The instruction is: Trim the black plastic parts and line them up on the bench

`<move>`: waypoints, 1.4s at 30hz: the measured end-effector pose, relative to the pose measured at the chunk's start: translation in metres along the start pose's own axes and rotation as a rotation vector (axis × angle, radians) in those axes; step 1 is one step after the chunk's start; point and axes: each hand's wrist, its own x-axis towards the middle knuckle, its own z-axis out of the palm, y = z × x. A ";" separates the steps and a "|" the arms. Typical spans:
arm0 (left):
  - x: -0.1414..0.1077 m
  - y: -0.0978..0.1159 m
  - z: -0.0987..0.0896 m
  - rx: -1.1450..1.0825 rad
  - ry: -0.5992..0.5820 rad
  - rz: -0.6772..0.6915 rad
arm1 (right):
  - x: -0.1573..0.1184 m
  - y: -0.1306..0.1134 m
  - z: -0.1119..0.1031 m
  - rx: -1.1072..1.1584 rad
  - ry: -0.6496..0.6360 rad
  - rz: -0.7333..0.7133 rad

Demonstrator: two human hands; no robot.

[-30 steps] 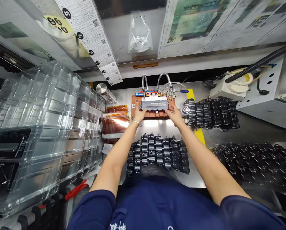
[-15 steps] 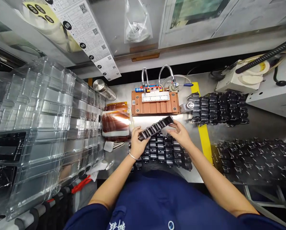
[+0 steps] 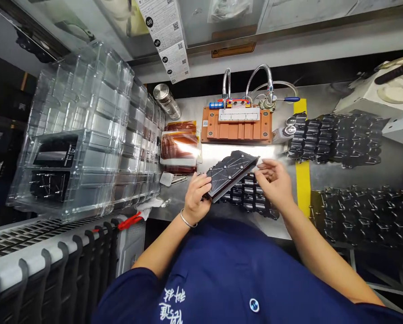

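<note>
A black moulded part (image 3: 228, 173) is held tilted above the bench, its flat face with thin ribs and small metal studs showing. My left hand (image 3: 197, 193) grips its lower left end, fingers over the face. At the upper right end, my right hand (image 3: 273, 180) has thumb and fingers pinched together beside the corner; a small whitish piece shows at the fingertips, too small to name. Beneath the held part lie rows of similar black parts (image 3: 251, 198). Behind it stands a copper-coloured fixture (image 3: 237, 130) with metal hoses and a blue-handled lever.
Clear plastic trays (image 3: 103, 112) are stacked at the left. Amber film sheets (image 3: 179, 146) and a metal flask (image 3: 167, 101) lie left of the fixture. More black parts (image 3: 336, 139) sit right of the yellow tape (image 3: 302, 189). A white machine (image 3: 373, 96) stands at the right.
The held part has been turned from its slotted side to its flat ribbed face. My right hand's fingers have closed near its corner. The camera view has shifted left and down.
</note>
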 end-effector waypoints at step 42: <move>0.134 -0.106 -0.339 0.728 -0.785 -0.746 | 0.010 -0.052 0.168 -0.325 -0.923 -0.279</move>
